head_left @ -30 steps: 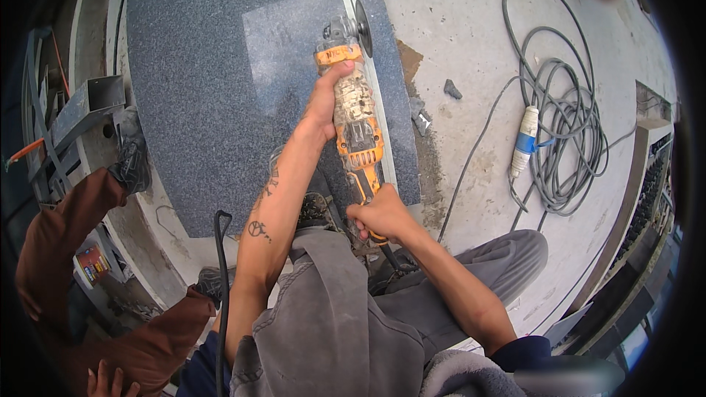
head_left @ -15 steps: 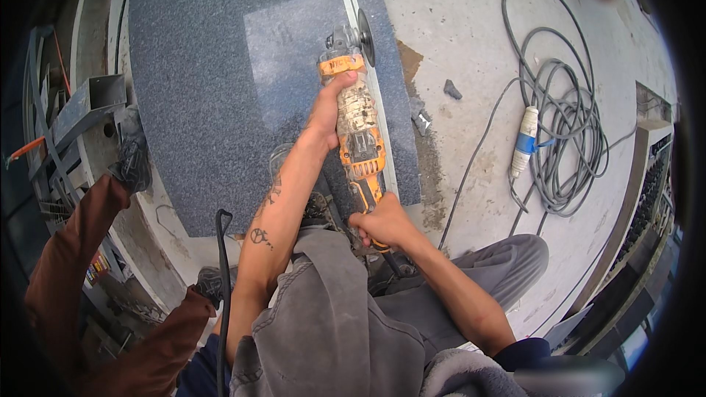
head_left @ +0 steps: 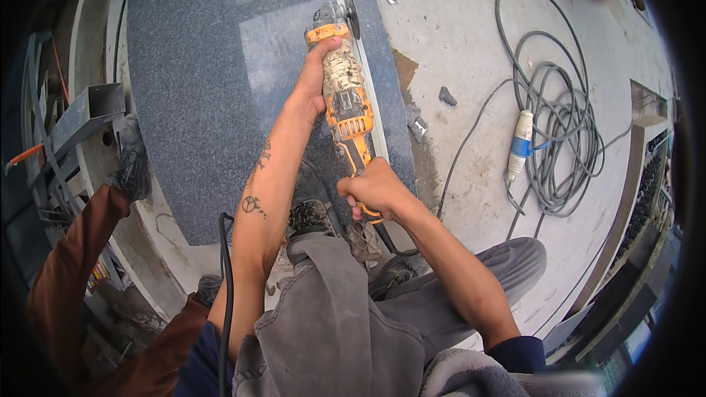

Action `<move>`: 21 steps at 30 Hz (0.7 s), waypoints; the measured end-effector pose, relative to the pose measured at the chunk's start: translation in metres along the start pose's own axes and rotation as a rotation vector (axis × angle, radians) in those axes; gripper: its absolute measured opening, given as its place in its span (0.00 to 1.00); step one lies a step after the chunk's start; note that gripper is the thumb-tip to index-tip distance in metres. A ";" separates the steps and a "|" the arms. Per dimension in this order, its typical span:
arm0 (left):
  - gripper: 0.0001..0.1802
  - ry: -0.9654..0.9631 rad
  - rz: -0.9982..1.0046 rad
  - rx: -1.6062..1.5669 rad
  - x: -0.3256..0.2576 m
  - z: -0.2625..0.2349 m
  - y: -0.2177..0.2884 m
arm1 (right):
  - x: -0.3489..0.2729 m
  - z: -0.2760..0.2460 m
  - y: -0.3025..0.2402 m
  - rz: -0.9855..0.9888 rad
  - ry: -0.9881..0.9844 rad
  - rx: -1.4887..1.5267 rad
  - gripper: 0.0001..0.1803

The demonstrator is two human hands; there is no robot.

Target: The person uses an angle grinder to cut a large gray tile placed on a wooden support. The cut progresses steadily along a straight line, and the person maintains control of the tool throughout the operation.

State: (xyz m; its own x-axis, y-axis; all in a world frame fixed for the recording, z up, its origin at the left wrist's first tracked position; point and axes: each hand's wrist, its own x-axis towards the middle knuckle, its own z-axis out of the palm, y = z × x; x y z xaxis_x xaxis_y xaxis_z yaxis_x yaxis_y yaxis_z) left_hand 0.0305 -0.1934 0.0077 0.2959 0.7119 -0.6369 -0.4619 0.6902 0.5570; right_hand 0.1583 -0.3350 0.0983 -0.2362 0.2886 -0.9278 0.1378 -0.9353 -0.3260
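Observation:
Both my hands hold an orange, dust-caked angle grinder [head_left: 346, 106] over a grey granite slab [head_left: 198, 88]. My left hand [head_left: 318, 77] grips the front of the body, just behind the head. At the rear handle sits my right hand [head_left: 376, 190], closed around it. The black cutting disc [head_left: 351, 15] stands on edge at the tool's far end, beside a straight metal strip [head_left: 364, 73] running along the slab. My grey trouser legs and dark shoes lie below the tool.
A coiled grey cable [head_left: 555, 125] with a white and blue plug [head_left: 521, 145] lies on the concrete floor to the right. Metal frames [head_left: 81, 125] stand at the left. Another person's brown sleeve [head_left: 73, 272] reaches in at the lower left. A black cord [head_left: 223, 279] runs by my left arm.
The grinder and both my hands have slid farther away along the slab's strip. The brown sleeve at the left has shifted slightly.

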 end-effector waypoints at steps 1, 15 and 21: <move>0.30 -0.014 0.011 0.008 0.011 -0.001 0.010 | 0.007 0.000 -0.011 -0.004 0.001 0.015 0.08; 0.26 -0.002 -0.014 -0.070 -0.030 0.003 -0.024 | -0.023 0.009 0.019 0.026 0.008 -0.023 0.09; 0.27 -0.027 0.021 -0.008 0.018 -0.001 0.013 | 0.008 -0.001 -0.019 -0.009 0.020 -0.001 0.09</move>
State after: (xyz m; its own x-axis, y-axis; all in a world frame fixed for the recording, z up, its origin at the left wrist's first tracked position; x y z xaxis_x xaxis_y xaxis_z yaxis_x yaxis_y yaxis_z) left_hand 0.0286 -0.1717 0.0031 0.3085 0.7298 -0.6101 -0.4746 0.6740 0.5662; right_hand 0.1549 -0.3149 0.0972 -0.2183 0.3008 -0.9284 0.1370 -0.9324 -0.3343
